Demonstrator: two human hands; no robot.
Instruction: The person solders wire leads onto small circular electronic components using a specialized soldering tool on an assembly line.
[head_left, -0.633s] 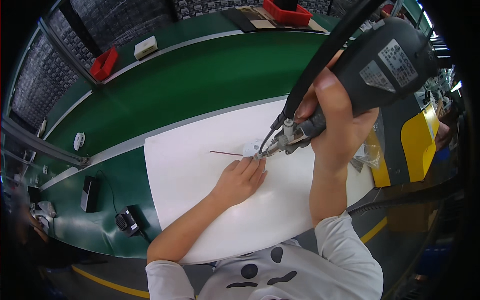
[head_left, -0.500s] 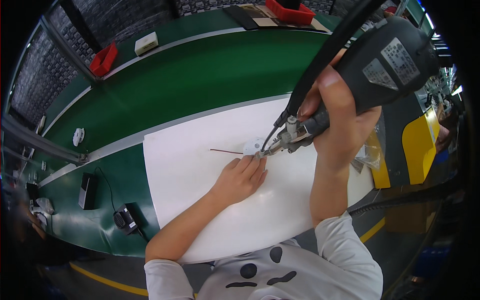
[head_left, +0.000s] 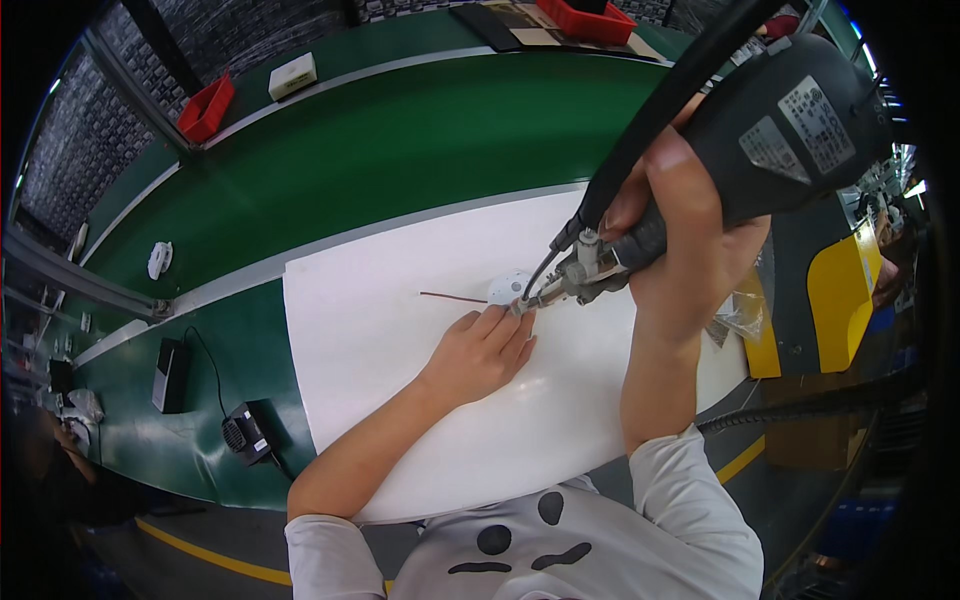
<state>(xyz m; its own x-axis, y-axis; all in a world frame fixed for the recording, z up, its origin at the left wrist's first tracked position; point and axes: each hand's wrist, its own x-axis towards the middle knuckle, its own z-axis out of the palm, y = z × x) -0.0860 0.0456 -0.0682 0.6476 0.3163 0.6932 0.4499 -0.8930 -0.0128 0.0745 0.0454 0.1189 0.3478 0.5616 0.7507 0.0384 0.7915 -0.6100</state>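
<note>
My right hand [head_left: 685, 225] is wrapped round a black powered screwdriver [head_left: 790, 130] with a thick black hose. The screwdriver slants down to the left. Its metal nose [head_left: 575, 278] reaches the near edge of a small white round part [head_left: 508, 286] on the white sheet. From that part a thin dark red wire [head_left: 452, 296] runs out to the left. My left hand [head_left: 480, 352] lies beside it, its fingers closed at the near edge of the part and against the screwdriver's tip. The fingertips and tip hide the contact point.
A green conveyor belt [head_left: 400, 140] runs behind the white sheet [head_left: 370, 400]. At left on the green bench are a black box [head_left: 170, 375] and a black corded device [head_left: 246, 432]. Red bins [head_left: 207, 108] stand beyond. A clear plastic bag [head_left: 742, 315] lies right, near a yellow-black machine [head_left: 835, 300].
My right hand and the screwdriver's body have shifted slightly to the right, while the tip stays at the round part. My left hand has hardly moved.
</note>
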